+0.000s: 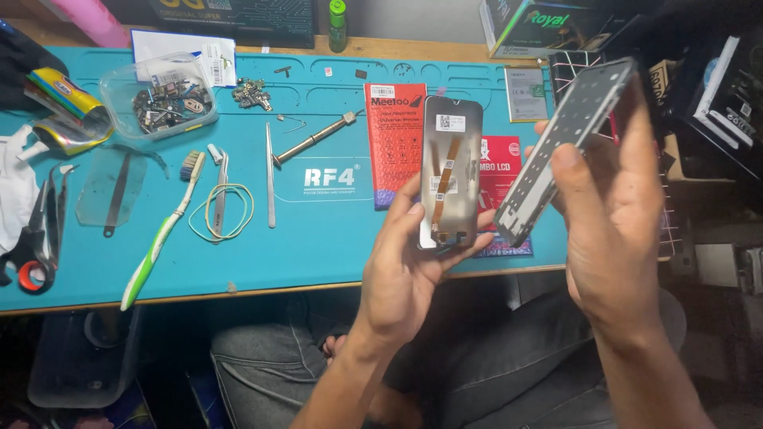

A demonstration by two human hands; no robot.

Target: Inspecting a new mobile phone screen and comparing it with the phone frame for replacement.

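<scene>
Both hands up over the mat's front edge, each gripping a phone part. Left hand closed round the bottom of a screen, back side facing up, orange flex cable running down its middle, white sticker near the top. Held upright, thumb on its left edge, fingers wrapped behind. Right hand clamped on a frame, tilted, top end leaning toward the right corner, thumb pressed on the near face. Screen and frame close together but not touching, both held above the mat's right end.

Under them on the mat: red package lying flat, a second red one half hidden behind the screen, and a battery near the back edge.

Left half of the mat is tool land:
- toothbrush with green handle, angled toward the front edge
- rubber band looped around a small tool
- thin metal pry stick lying straight
- screwdriver at a diagonal near the middle
- clear tub of small parts near the back left corner
- scissors with black handles at the left edge

Green bottle standing past the back edge, box beside it further right.
</scene>
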